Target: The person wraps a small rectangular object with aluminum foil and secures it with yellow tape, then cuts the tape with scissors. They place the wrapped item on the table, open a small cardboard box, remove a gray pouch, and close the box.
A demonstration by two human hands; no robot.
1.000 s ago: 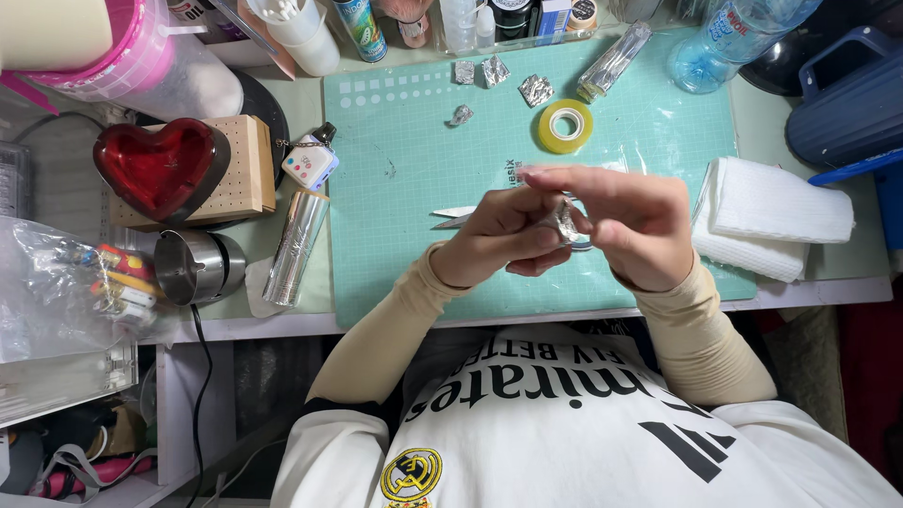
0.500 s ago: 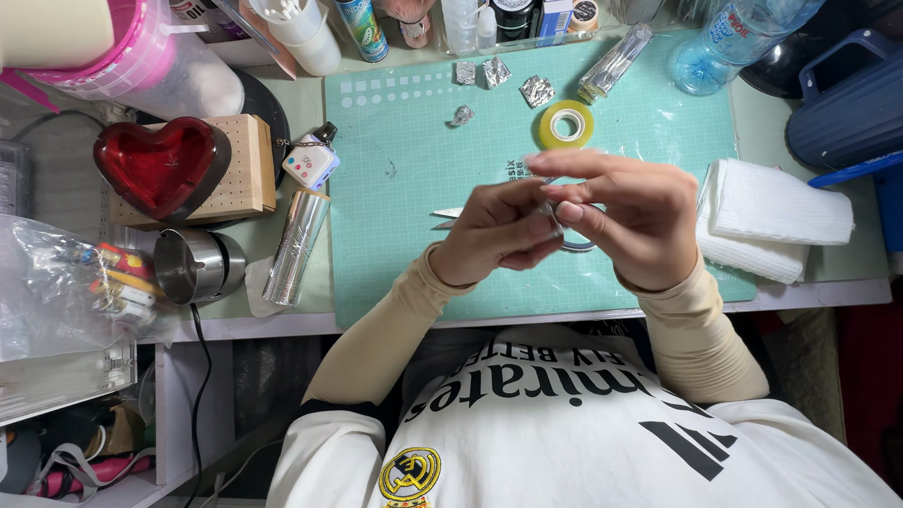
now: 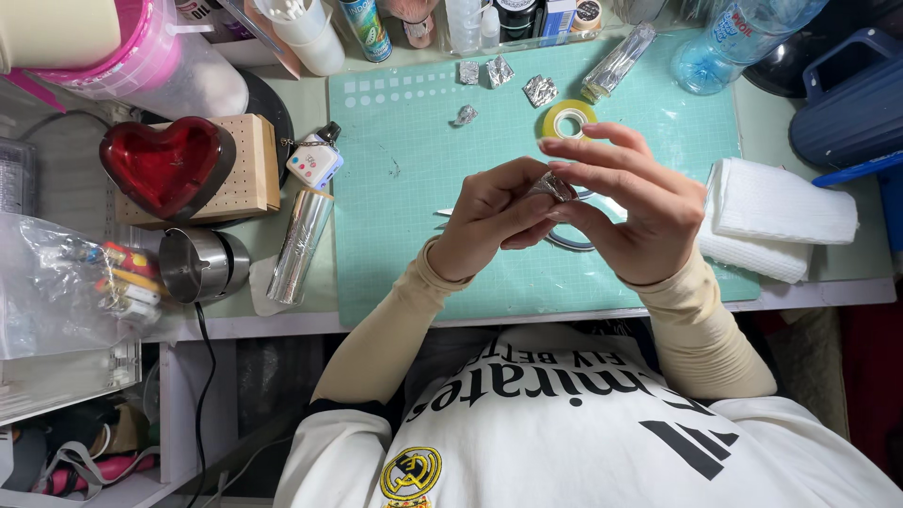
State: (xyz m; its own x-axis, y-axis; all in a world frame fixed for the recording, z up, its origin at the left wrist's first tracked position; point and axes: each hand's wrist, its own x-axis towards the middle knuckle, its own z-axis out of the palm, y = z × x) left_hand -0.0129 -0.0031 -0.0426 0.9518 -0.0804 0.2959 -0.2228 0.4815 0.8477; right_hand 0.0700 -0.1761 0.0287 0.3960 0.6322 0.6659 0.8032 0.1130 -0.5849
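Over a teal cutting mat point(image 3: 404, 245), my left hand point(image 3: 489, 226) and my right hand point(image 3: 630, 212) pinch a small crumpled piece of silver foil point(image 3: 551, 186) between their fingertips. The foil is lifted off the mat. Under my hands lie scissors point(image 3: 564, 240), mostly hidden, with a blade tip showing to the left. Several small foil pieces point(image 3: 499, 71) lie at the mat's far edge, next to a yellow tape roll point(image 3: 568, 120).
A foil roll point(image 3: 299, 246), a steel ashtray point(image 3: 196, 265) and a red heart-shaped dish point(image 3: 162, 162) on a wooden block sit left of the mat. Folded white cloth point(image 3: 776, 216) lies on the right. Bottles and tubes line the back edge.
My hands have risen slightly and shifted up the mat while working the foil piece between the fingertips. The right hand's fingers have spread wider.
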